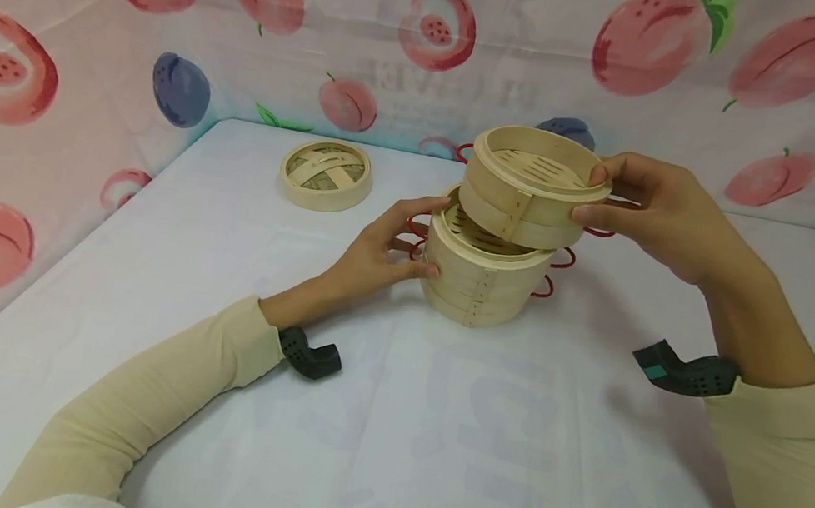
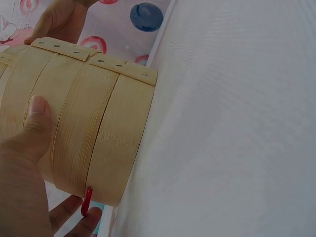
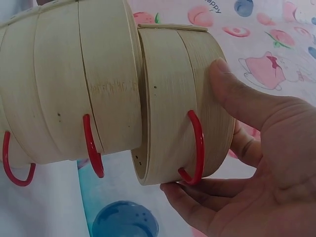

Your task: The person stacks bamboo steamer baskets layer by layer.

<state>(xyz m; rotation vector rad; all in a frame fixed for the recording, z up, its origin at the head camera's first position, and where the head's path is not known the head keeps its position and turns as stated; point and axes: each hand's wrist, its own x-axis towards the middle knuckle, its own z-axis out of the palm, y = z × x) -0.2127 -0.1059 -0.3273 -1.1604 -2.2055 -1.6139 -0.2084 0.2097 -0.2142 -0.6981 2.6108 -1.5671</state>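
Note:
My right hand [image 1: 671, 221] grips the right side of a round bamboo steamer basket [image 1: 489, 198], its thumb along the outer wall in the right wrist view. This basket has a slatted base and red loop handles [image 3: 198, 143], and it sits offset to the right over a stack of steamer baskets [image 1: 481, 296]. My left hand [image 1: 378, 251] holds that stack by its left side, thumb [image 2: 37, 121] on the front wall and fingers around the back. Inside the stack, part of a slatted base shows; the upper basket hides the rest.
A round bamboo lid [image 1: 323, 197] with crossed strips lies at the back left of the white-covered table [image 1: 359, 416]. Behind the table hangs a fruit-print cloth [image 1: 498, 55]. Each wrist carries a dark camera mount [image 1: 688, 375].

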